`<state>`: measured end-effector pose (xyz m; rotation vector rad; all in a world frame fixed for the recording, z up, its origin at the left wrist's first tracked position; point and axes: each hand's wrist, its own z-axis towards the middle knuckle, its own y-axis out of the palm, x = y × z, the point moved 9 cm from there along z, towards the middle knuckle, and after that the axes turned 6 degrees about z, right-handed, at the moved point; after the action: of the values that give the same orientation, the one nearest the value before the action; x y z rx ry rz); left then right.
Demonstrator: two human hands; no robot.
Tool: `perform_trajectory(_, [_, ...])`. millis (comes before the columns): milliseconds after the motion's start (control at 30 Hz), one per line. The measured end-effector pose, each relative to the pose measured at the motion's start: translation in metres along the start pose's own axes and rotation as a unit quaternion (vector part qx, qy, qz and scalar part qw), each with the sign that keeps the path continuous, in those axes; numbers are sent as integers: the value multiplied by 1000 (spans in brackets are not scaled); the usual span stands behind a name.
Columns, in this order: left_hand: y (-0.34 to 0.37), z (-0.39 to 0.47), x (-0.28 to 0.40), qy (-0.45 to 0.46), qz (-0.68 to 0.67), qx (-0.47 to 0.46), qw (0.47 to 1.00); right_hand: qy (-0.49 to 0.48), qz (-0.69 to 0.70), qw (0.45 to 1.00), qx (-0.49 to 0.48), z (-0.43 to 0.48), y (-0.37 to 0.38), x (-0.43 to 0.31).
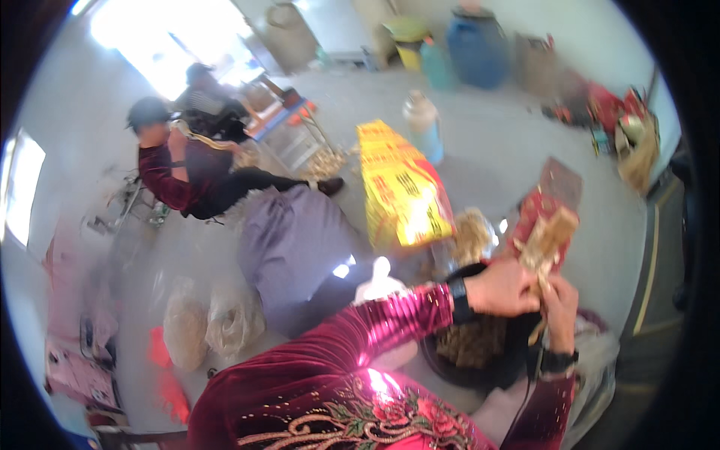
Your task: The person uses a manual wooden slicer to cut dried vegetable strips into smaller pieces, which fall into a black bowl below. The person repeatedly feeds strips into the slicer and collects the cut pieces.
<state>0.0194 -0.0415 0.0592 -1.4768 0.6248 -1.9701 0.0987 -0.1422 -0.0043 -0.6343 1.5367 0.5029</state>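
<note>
My left hand point(500, 289) and my right hand point(559, 306) meet at the right, fingers closed on a tan, blurred piece of dried husk-like material point(551, 236). Its wide end points up and away, while a narrow pale part runs between the fingers. A thin strip point(537, 333) hangs below them. Under my left forearm stands a black tub point(433, 360) with brown flat pieces point(472, 340) inside. Behind the held piece is a red patterned item point(529, 211). A clear bag of tan material point(472, 233) lies just beyond the tub.
A yellow-and-red printed sack point(402, 188) stands ahead, beside a thermos-like bottle point(423, 126). Grey-purple cloth point(292, 242) covers something at centre left. Two plastic bags point(233, 320) sit at left. One person point(180, 163) sits beyond, another point(208, 101) near a table point(275, 109).
</note>
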Motion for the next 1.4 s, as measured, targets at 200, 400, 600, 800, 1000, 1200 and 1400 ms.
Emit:
perform_trajectory(200, [25, -1, -44, -217, -305, -106, 921, 20, 187, 982, 27, -10, 4, -1])
perform_trajectory(400, [20, -12, -46, -181, -568, -129, 792, -52, 117, 986, -103, -18, -7, -25])
perform_trajectory(600, [4, -13, -43, -131, -552, -128, 813, -46, -22, 997, -65, -18, -18, -37])
perform_trajectory(800, [1, -11, -64, -133, -273, -198, 932, -50, -47, 992, -110, -11, 2, -18])
perform_trajectory(1000, [2, -3, -22, 54, 66, -64, 994, -63, -88, 986, -127, -9, 11, -14])
perform_trajectory(1200, [36, -19, -28, -61, -147, -311, 937, -136, -169, 968, -125, -23, 18, -43])
perform_trajectory(1400, [11, 6, -56, -36, 34, -111, 993, -96, -171, 980, -31, -1, -12, -25])
